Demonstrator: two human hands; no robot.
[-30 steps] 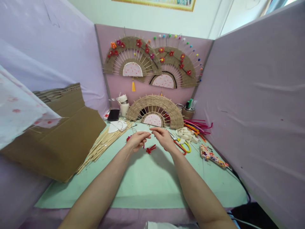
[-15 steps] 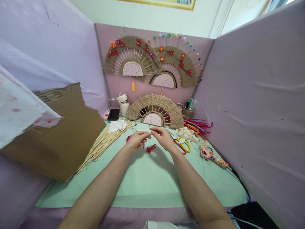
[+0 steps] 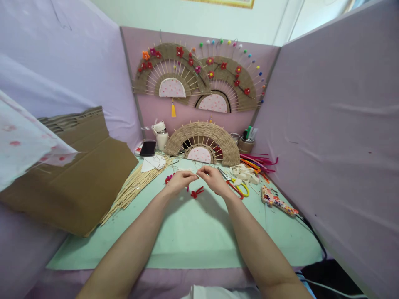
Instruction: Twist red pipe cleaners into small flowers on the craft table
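Observation:
My left hand (image 3: pixel 183 180) and my right hand (image 3: pixel 212 177) meet fingertip to fingertip above the table, both closed in a pinch. Whatever is between the fingers is too small to make out. Just below them a red pipe-cleaner flower (image 3: pixel 195 193) lies on the green tabletop, its loose ends pointing right. Partly behind my left wrist is a magenta flower (image 3: pixel 168 178). Beyond both hands stands a woven twine fan (image 3: pixel 202 128) with a spotted half-round centre.
Scissors with yellow and red handles (image 3: pixel 245 189), white strips (image 3: pixel 245 173) and coloured pipe cleaners (image 3: pixel 262 160) lie right. A floral glue gun (image 3: pixel 277 201) trails a cord. Bamboo sticks (image 3: pixel 134 191) and cardboard (image 3: pixel 75 178) are left. Two decorated fans (image 3: pixel 174 52) hang behind.
The camera view has shifted slightly. My fingers have drawn a little closer together, still pinched. The red flower and the tools lie where they were.

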